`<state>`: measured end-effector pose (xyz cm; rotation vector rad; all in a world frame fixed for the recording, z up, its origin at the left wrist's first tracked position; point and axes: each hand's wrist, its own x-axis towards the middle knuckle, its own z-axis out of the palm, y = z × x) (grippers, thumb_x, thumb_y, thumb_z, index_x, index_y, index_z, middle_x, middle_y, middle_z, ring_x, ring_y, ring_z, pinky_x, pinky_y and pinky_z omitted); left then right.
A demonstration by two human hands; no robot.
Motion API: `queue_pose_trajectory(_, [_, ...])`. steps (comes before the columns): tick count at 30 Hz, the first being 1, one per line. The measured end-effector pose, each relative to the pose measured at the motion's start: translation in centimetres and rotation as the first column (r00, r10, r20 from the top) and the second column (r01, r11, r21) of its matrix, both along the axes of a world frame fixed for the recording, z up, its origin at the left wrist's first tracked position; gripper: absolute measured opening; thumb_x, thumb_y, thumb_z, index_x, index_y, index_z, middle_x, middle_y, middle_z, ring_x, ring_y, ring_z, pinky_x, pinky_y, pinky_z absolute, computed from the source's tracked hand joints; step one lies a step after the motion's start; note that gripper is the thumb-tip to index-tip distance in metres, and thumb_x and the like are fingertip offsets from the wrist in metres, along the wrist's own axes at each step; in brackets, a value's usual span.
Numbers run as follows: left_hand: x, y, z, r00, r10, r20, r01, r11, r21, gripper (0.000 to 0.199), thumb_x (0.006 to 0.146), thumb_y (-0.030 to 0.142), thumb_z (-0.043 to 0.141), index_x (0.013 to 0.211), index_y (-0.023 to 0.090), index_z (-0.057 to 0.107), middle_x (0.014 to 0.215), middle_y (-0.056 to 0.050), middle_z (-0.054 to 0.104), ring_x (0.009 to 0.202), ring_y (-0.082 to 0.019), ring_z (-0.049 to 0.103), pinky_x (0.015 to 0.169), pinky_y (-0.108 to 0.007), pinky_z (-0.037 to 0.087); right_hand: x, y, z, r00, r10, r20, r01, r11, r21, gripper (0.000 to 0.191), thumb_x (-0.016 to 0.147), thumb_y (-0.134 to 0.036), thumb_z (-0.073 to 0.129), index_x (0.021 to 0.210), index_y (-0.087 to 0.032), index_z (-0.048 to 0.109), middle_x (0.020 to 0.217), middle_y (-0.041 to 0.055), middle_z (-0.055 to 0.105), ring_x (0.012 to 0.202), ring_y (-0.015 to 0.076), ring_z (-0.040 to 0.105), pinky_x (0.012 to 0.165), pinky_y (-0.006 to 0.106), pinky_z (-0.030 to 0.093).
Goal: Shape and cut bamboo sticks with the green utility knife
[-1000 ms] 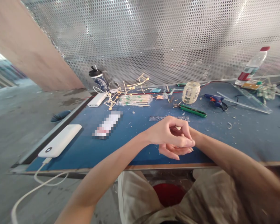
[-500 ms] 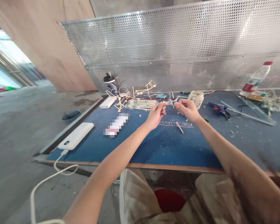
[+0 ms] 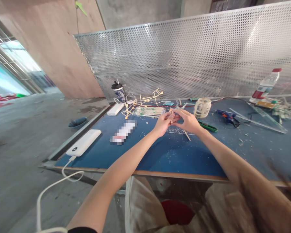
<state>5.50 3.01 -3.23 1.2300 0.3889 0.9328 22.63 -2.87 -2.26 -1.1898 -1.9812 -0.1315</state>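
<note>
Daylit left, panel glare, apparently blurred edges

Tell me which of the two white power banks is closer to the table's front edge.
The power bank with the round dark display and a cable in its near end; the other one sits back by the lidded cup.

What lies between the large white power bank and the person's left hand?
Head view: a pixelated pale item lies on the blue tabletop between the power bank and left hand; its details are hidden.
</note>
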Motion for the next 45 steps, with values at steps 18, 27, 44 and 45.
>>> queue_pose_trajectory(18, [-0.4,-0.2,0.0,0.997,0.027,-0.07,-0.022,0.997,0.079,0.054,0.073,0.055,0.085,0.112,0.019,0.074,0.113,-0.011,0.078,0.107,-0.026,0.074,0.103,-0.046,0.054,-0.1,0.2,-0.1,0.998,-0.019,0.059,0.013,0.995,0.096,0.059,0.091,-0.05,0.068,0.145,-0.033,0.051,0.13,0.0062,0.069,0.118,0.0277,0.067,0.1,0.046,0.057])
queue_pose_trajectory(27, [-0.9,-0.4,0.4,0.983,0.012,-0.181,0.004,0.996,0.088,0.058,0.074,0.061,0.081,0.113,0.018,0.075,0.11,-0.013,0.078,0.104,-0.026,0.075,0.093,-0.042,0.058,0.0,-0.1,0.0,0.994,-0.078,0.081,0.073,0.995,0.063,0.063,0.092,-0.055,0.064,0.149,-0.033,0.049,0.128,0.0079,0.071,0.115,0.0291,0.067,0.098,0.047,0.057])
queue_pose_trajectory(44, [-2.4,0.4,1.8,0.969,0.026,-0.245,0.028,0.976,0.216,0.054,0.073,0.049,0.087,0.112,0.013,0.076,0.11,-0.017,0.078,0.107,-0.03,0.074,0.093,-0.046,0.058,0.7,0.4,-0.2,0.999,0.017,0.049,-0.02,0.998,0.058,0.07,0.09,-0.057,0.068,0.154,-0.039,0.044,0.144,0.0026,0.061,0.135,0.0259,0.056,0.111,0.048,0.053])
queue_pose_trajectory(45, [-2.3,0.4,1.7,0.968,0.031,-0.248,0.024,0.976,0.216,0.054,0.073,0.049,0.086,0.112,0.013,0.076,0.109,-0.017,0.078,0.106,-0.03,0.074,0.092,-0.045,0.059,0.7,0.4,-0.3,0.999,0.017,0.048,-0.02,0.998,0.056,0.07,0.09,-0.057,0.068,0.154,-0.04,0.044,0.144,0.0025,0.061,0.136,0.0262,0.056,0.111,0.049,0.054])
